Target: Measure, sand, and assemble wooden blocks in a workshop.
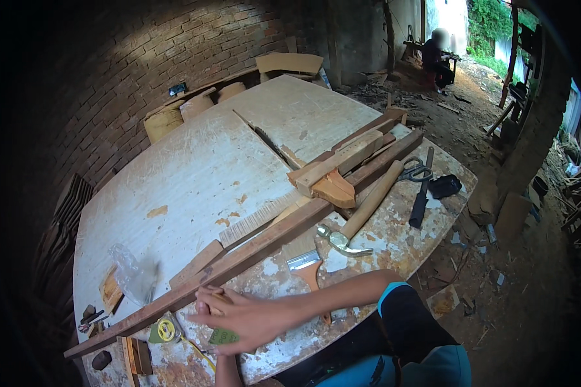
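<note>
My right hand point(255, 319) lies over my left at the near edge of the worktable. A green piece of sandpaper point(221, 336) shows between its fingers and thumb. My left hand point(214, 299) is mostly hidden beneath it; curled fingertips show, and what they hold cannot be made out. Beside the hands runs a long brown wooden bar point(258, 242). A flat paintbrush point(306, 264) with an orange handle lies just beyond my right forearm. To the left of the hands sits a yellow tape measure point(168, 329), its tape partly drawn out.
Farther right lie a claw hammer point(361, 216), scissors point(415, 171), a black-handled tool point(419, 206) and stacked wood pieces point(342, 161). A toothed saw blade point(265, 138) shows in the tabletop point(174, 174). Clear plastic point(132, 274) rests at left. Another person point(438, 61) sits far back.
</note>
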{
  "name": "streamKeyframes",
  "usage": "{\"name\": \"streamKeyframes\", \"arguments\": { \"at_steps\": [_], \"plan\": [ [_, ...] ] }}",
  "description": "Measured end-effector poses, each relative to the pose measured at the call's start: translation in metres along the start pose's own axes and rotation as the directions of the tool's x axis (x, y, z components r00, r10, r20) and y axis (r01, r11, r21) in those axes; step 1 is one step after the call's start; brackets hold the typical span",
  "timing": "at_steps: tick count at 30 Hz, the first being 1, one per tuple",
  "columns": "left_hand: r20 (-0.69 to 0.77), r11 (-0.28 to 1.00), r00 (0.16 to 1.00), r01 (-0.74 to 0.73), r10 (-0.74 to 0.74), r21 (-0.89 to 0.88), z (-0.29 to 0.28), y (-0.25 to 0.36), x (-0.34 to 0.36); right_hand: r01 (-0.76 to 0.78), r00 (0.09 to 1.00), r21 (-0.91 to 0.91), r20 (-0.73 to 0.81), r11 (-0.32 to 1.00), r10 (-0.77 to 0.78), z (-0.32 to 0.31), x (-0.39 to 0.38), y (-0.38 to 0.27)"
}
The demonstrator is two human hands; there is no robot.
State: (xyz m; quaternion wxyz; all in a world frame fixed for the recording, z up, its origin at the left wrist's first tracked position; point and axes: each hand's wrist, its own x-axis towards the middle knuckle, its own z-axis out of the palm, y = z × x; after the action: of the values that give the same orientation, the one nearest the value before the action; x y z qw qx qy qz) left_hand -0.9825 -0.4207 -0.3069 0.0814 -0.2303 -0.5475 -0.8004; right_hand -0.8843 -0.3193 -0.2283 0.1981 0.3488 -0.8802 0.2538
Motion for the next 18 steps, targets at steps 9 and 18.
{"name": "streamKeyframes", "arguments": {
  "at_steps": [9, 18],
  "plan": [
    [-0.008, 0.994, 0.999, -0.034, 0.035, 0.105, 0.003, 0.017, -0.001, -0.242, 0.89, 0.173, 0.431, 0.955, 0.148, -0.045, 0.021, 0.007],
    [-0.085, 0.99, 0.996, 0.024, -0.012, 0.141, -0.026, 0.022, -0.045, -0.127, 0.902, 0.161, 0.429, 0.979, 0.047, -0.047, 0.027, 0.009]
  ]
}}
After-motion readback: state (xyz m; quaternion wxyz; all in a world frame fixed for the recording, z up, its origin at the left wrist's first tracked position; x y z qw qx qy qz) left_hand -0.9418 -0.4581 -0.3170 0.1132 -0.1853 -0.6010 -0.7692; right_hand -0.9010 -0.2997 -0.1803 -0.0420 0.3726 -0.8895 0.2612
